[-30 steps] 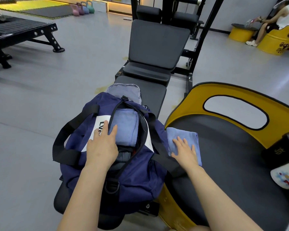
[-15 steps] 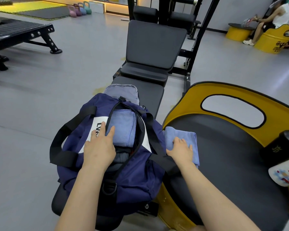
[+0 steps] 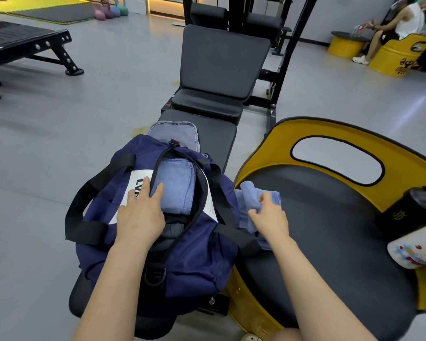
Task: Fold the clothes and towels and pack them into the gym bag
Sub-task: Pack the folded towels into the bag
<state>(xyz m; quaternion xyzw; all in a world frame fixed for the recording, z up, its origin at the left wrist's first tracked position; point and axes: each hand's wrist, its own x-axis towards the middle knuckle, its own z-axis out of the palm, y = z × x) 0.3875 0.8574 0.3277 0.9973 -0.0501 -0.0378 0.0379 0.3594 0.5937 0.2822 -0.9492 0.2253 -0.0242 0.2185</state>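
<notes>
A navy gym bag (image 3: 103, 200) with black straps lies unzipped on a black bench. Inside it I see a folded blue towel (image 3: 175, 183) above some dark clothing (image 3: 172, 226). My left hand (image 3: 139, 215) rests flat on the bag's left lip, fingers straight, at the white label. To the right of the bag, a small folded blue towel (image 3: 250, 193) lies on a black seat pad. My right hand (image 3: 268, 215) grips this towel and lifts its near edge. Another blue cloth (image 3: 171, 134) lies on the bench beyond the bag.
The black bench (image 3: 217, 136) runs away from me toward an upright backrest. The yellow-rimmed seat (image 3: 330, 217) at right carries a black bottle (image 3: 408, 212) and a white patterned cup (image 3: 421, 247). A person sits at the far right. Kettlebells (image 3: 110, 8) stand far left.
My right hand went from lying flat on the small blue towel to gripping it and bunching it up off the seat. My left hand stayed on the bag's lip.
</notes>
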